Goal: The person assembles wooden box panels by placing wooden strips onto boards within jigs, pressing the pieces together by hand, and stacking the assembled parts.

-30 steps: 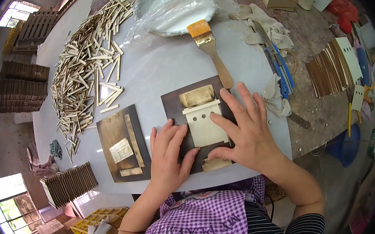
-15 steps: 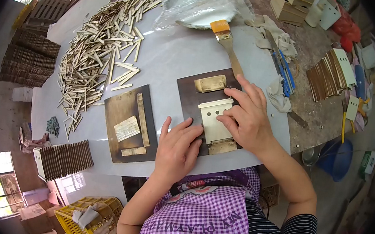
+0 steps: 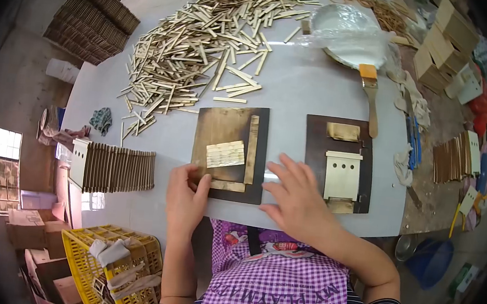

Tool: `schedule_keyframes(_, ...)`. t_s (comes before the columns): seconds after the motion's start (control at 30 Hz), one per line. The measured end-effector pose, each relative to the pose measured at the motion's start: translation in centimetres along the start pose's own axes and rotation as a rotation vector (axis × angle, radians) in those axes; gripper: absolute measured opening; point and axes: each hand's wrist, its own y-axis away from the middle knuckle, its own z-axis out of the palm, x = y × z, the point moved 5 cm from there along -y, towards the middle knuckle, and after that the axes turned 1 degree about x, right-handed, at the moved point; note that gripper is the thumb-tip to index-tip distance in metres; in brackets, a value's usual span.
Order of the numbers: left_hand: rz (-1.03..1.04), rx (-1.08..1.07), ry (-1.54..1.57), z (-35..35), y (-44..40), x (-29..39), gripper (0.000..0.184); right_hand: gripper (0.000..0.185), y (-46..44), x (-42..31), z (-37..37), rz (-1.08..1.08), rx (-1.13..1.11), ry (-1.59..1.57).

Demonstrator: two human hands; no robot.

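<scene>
My left hand (image 3: pixel 185 199) is at the lower left corner of a dark board (image 3: pixel 260 153) with wooden strips fixed along its right and lower sides; its thumb and fingers are apart, touching the corner. On that board lies a small pale block of slats (image 3: pixel 225 154), slightly tilted. My right hand (image 3: pixel 297 201) hovers open between the boards, fingers spread and holding nothing. To its right, a second dark board (image 3: pixel 316 153) carries a pale wooden panel (image 3: pixel 342 182) with three holes, set between wooden pieces above and below.
A heap of thin wooden sticks (image 3: pixel 189 47) covers the far left. A brush (image 3: pixel 371 97) leans from a plastic-covered bowl (image 3: pixel 346 33). A row of panels (image 3: pixel 116 168) stands at the left edge, with a yellow crate (image 3: pixel 86 260) below. Knives (image 3: pixel 413 142) and rags lie right.
My right hand has left the holed panel and moved left, opening. My left hand has shifted left to the left board's corner. The camera view has turned left.
</scene>
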Motion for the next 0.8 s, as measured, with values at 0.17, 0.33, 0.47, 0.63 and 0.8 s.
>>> schedule_keyframes(0.17, -0.011, -0.104, 0.147, 1.8, -1.3, -0.5, 0.026, 0.053, -2.1, -1.1, 2.8, 0.027, -0.049, -0.017)
schedule_keyframes(0.33, 0.007, -0.128, 0.208, 2.3, -1.8, -0.2, 0.023, 0.06, -2.4, -1.5, 3.9, 0.015, -0.086, -0.032)
schedule_keyframes(0.47, 0.108, -0.083, 0.134, 2.3, -1.7, 0.0, 0.022, 0.061, -2.1, -2.0, 4.3, 0.032, -0.078, -0.076)
schedule_keyframes(0.63, 0.101, -0.052, 0.294, 3.0, -1.7, -1.8, 0.025, 0.064, -1.5, -2.4, 4.3, 0.059, -0.064, -0.1)
schedule_keyframes(0.8, -0.374, -0.28, 1.263, 3.8, 0.3, -2.2, 0.03, 0.069, -0.4, -1.7, 3.4, 0.056, 0.018, -0.217)
